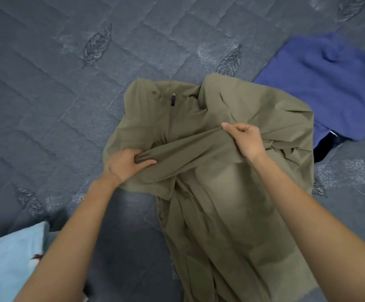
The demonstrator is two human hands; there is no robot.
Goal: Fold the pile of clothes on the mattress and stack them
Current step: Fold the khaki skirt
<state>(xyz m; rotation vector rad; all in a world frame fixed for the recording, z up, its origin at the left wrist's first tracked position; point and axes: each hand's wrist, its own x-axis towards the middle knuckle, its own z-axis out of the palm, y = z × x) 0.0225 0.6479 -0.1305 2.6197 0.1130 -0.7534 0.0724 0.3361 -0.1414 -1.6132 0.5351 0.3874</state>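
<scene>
A grey quilted mattress [68,94] fills the view, and an olive zip jacket [209,182] lies spread across its middle. A blue garment [329,83] lies just beyond the jacket's right edge, a pale blue one [9,262] off its near left. The right hand [245,140] pinches a raised jacket fold; the left hand [124,165] grips the same fold, fingers curled.

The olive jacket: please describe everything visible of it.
The olive jacket is thin, creased fabric with a front zip and a black zip pull near the collar. It lies on the grey quilted mattress, collar away from the person. The left hand and right hand grip a bunched fold across its middle.
</scene>
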